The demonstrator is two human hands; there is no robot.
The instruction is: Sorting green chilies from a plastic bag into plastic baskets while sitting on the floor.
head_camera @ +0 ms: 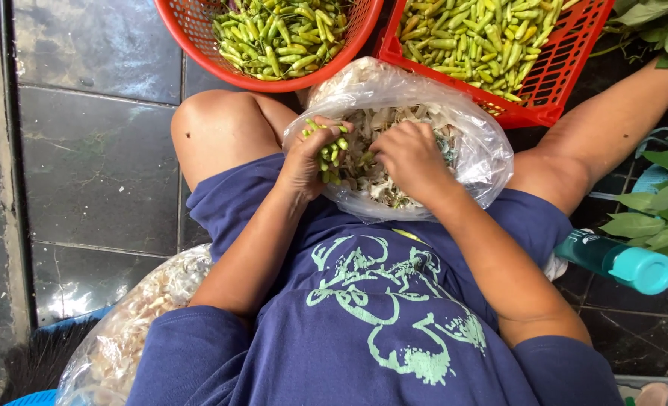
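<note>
Head view, looking straight down on a seated person in a dark blue printed shirt [379, 316], knees spread on a dark tiled floor [93, 150]. A clear plastic bag [484, 150] sits in the lap between the thighs, mouth open, part filled with pale trimmings.

Left hand [315, 162]: forearm runs up from the lower left of the bag, wrist bent inward over the bag's near-left rim. Fingers clenched around a bunch of small green chillies [332, 146]; tips of the chillies stick out above and beside the knuckles. The bunch sits just inside the bag's left edge.

Right hand [409, 158]: forearm comes in from the lower right, elbow out past the thigh. Hand is palm-down over the middle of the bag, back of the hand toward the camera, fingers curled down toward the trimmings. Cannot tell whether they grasp anything; fingertips are hidden. The two hands are near each other, a narrow gap between them.

Beyond the bag, on the far side: a round red basket [199, 37] to the far left and a square red crate [567, 53] to the far right, both heaped with green chillies. Right of the bag: leafy green stems [664, 210] and a teal bottle [619, 259] lying on the floor. Near-left of the bag, by the person's elbow: a second clear bag of pale scraps [123, 331].
</note>
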